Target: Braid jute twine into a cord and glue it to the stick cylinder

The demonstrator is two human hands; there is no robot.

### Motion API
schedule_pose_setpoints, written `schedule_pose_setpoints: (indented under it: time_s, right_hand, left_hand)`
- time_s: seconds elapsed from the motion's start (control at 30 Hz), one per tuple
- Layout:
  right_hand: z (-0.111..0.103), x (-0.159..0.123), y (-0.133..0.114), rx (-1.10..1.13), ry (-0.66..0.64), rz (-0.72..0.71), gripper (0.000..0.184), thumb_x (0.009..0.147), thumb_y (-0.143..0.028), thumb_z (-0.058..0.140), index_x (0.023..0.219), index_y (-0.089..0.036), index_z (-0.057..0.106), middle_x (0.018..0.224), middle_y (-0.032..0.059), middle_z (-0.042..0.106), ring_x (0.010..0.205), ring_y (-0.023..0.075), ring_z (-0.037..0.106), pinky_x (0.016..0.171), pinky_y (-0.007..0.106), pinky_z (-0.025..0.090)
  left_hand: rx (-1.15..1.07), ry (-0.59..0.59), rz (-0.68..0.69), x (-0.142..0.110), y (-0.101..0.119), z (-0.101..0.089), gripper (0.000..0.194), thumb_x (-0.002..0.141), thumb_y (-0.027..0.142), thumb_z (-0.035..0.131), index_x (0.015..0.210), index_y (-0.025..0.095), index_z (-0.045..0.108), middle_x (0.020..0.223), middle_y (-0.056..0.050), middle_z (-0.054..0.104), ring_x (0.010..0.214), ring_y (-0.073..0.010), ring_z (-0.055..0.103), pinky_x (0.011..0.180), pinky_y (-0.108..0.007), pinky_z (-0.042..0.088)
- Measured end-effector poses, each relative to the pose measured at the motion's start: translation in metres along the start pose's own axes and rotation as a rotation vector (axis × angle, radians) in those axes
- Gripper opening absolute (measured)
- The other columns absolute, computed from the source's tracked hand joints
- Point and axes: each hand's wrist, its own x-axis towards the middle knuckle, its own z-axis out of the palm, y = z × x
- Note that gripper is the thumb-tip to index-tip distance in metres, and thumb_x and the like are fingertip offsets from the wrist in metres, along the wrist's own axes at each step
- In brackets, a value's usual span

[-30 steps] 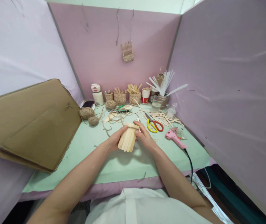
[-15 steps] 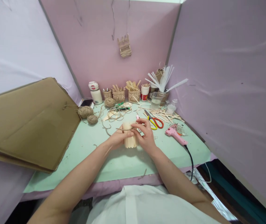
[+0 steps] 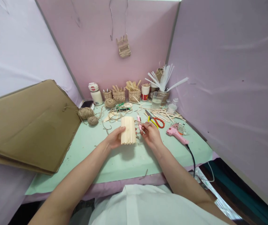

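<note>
My left hand [image 3: 115, 137] grips a pale cylinder of upright wooden craft sticks [image 3: 128, 130], thumb on its near side and fingertips showing past its right edge. Just to the right, my right hand [image 3: 151, 133] pinches a piece of brown twine [image 3: 138, 122] that runs toward the cylinder's upper right edge. Where the twine meets the far side of the cylinder is hidden. Behind the right hand lie scissors [image 3: 157, 121] with yellow and red handles and a small pink tool [image 3: 139, 122], partly covered by the fingers.
A pink glue gun [image 3: 177, 135] with a black cord lies at right. Loose craft sticks [image 3: 164, 115] are scattered behind the scissors. Twine balls [image 3: 86, 113] lie at left beside a large cardboard sheet [image 3: 30, 125]. Stick-filled baskets [image 3: 134, 95] and a white jar [image 3: 96, 95] line the back.
The twine no longer crosses the cylinder's near face. My right hand has moved off the cylinder to the right, drawing the twine with it; the left hand still holds the cylinder.
</note>
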Motion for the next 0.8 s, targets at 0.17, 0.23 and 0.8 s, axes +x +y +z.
schedule_pose_setpoints:
  time_s: [0.17,0.23,0.8]
  right_hand:
    - [-0.02,0.005,-0.021,-0.429,0.011,-0.294,0.022,0.067,-0.033,0.061,0.084,-0.021,0.052,0.085,0.0012,0.059,0.075,0.0146,0.054,0.065,0.029,0.047]
    - [-0.041,0.008,-0.039,-0.832,0.048,-0.501,0.023,0.071,-0.035,0.058,0.087,-0.02,0.055,0.095,0.0061,0.059,0.086,0.0189,0.054,0.077,0.035,0.045]
    - [-0.125,0.008,-0.098,-1.931,0.18,-0.09,0.028,0.071,-0.044,0.06,0.08,-0.017,0.06,0.081,0.0131,0.064,0.078,0.0272,0.059,0.065,0.033,0.038]
  left_hand:
    - [-0.006,0.184,0.025,0.0,0.005,0.002,0.054,0.074,0.035,0.064,0.121,0.011,0.052,0.102,-0.015,0.067,0.093,-0.0265,0.064,0.087,-0.042,0.048]
    - [0.014,0.303,0.036,0.0,0.008,0.003,0.05,0.075,0.032,0.064,0.119,0.01,0.053,0.096,-0.014,0.068,0.086,-0.0243,0.065,0.081,-0.039,0.05]
    - [0.008,0.083,0.095,-0.008,0.018,-0.016,0.062,0.075,0.039,0.062,0.128,0.011,0.046,0.106,-0.016,0.067,0.103,-0.0287,0.062,0.094,-0.049,0.043]
